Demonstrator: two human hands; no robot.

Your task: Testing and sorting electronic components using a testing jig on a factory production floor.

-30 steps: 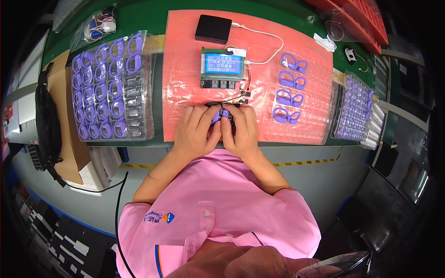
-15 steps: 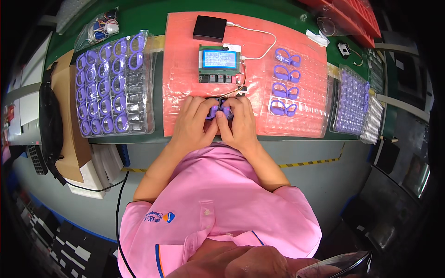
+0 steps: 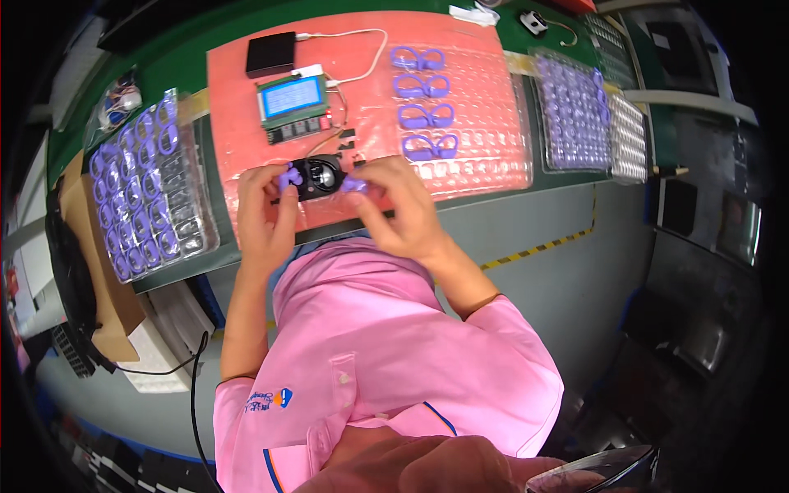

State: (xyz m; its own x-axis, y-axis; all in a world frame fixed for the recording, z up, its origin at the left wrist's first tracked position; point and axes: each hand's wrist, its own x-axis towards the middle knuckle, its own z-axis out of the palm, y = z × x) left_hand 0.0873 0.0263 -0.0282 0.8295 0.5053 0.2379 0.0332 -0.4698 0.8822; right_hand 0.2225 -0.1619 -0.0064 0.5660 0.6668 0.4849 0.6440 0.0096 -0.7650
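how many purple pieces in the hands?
2: one purple piece in the left hand, another purple piece in the right hand. Both partly covered; more may be hidden.

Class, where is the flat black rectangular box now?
In the head view, the black box lies near the far left corner of the glossy pink mat, just beyond the green circuit board with a blue screen.

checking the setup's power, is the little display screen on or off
On: the display screen is lit bright blue.
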